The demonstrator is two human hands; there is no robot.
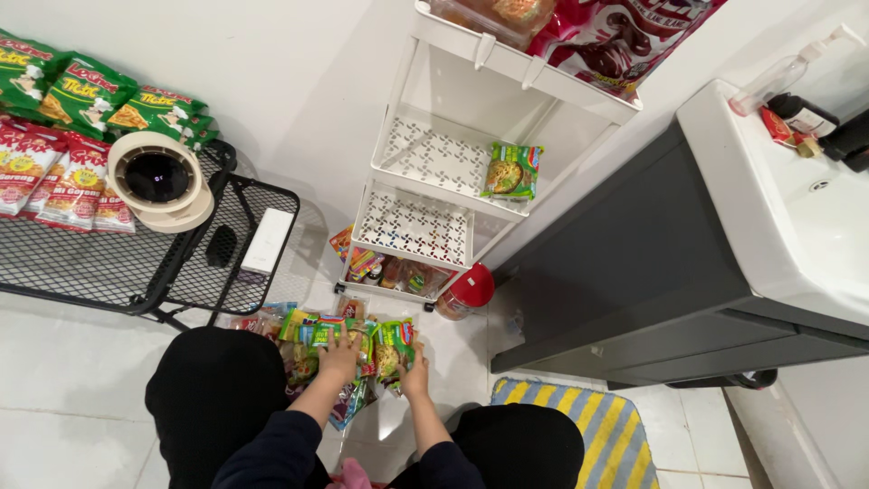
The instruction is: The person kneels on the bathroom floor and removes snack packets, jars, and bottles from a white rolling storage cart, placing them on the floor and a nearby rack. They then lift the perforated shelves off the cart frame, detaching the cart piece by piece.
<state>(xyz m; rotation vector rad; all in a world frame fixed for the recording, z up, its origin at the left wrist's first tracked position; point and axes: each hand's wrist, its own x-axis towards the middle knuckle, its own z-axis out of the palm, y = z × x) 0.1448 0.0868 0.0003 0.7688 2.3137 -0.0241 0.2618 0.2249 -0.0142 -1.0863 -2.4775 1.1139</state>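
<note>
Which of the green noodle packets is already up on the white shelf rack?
The single green noodle packet lying at the right edge of the white rack's middle tier; the other green packets sit on the floor under the hands or on the black mesh table.

I see heap of flat green-and-yellow plastic noodle packets [312, 330] on white tiled floor, at 6 o'clock from my view centre. Packets overlap, printed faces up, some tilted. One green packet [396, 349] at heap's 3 o'clock edge stands slightly raised.

Green noodle packets [348, 340] on floor; 1 packet [511, 171] on shelf.
</note>
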